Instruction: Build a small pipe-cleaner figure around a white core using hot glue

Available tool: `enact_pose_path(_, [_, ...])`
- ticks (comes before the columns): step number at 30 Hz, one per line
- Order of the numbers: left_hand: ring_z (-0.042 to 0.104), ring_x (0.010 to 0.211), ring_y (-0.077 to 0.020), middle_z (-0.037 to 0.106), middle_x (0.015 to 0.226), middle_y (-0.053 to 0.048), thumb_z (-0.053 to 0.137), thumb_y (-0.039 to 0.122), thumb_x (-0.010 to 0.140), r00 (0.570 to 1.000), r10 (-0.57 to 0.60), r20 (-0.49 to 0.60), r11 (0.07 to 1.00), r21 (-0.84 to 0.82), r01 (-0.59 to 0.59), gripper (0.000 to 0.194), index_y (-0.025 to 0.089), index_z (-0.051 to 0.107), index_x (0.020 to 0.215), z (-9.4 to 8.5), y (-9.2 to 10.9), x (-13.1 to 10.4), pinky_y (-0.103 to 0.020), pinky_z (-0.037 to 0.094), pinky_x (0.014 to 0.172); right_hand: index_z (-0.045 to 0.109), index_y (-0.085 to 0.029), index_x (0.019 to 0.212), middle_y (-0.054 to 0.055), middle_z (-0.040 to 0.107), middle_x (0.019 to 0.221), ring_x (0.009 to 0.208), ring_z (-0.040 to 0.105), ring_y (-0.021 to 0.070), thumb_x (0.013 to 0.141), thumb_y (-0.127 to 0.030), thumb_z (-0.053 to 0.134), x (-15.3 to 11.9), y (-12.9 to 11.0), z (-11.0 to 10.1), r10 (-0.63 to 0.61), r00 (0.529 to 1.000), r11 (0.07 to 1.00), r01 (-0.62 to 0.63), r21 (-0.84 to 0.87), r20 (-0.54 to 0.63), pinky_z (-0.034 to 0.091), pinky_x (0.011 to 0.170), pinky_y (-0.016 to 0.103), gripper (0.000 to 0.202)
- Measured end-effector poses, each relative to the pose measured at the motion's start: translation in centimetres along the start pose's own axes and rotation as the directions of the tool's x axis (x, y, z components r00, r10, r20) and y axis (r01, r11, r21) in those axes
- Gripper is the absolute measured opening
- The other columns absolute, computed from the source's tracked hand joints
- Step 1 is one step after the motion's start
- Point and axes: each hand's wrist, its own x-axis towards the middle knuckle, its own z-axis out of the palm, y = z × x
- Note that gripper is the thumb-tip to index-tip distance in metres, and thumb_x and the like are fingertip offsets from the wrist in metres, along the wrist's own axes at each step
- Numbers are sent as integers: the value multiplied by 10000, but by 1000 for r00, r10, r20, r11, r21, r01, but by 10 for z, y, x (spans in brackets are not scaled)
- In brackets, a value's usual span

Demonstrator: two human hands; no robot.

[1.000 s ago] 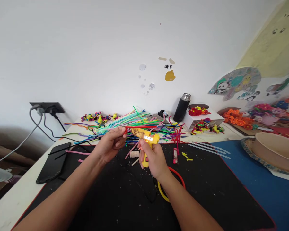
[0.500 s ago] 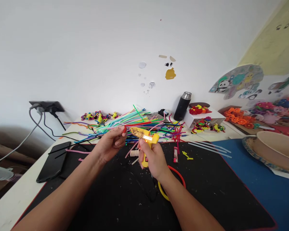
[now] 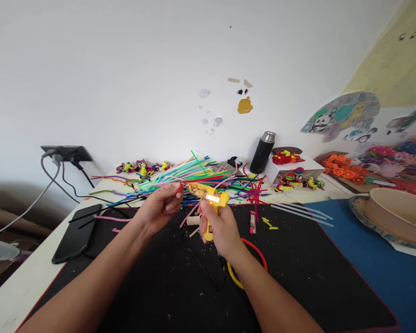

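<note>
Glue gun aimed at a small red piece above the black mat.
The right hand wraps its handle, probably to steady the nozzle; the long axis runs leftward, slightly up in view. Near the nozzle, the left hand pinches the piece (mostly hidden), seemingly to hold it still. Pipe cleaners lie beyond.

No legible text, glue-gun label included

Craft corner, pipe cleaners heaped on a table, glue gun, wall stickers
</note>
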Motion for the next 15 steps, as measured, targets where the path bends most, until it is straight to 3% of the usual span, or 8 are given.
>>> enact_pose_path(15, [199,390,-26,365,433,76,861,398,756,999,40,-20,999,1,-40,383,127,622,627,5,2,-3,-161,203,376,551,-197,742,-63,479,370,295,427,103,819,-713,651,-1,-1,1,0,1000,1000,0,3,-1,314,350,214,531])
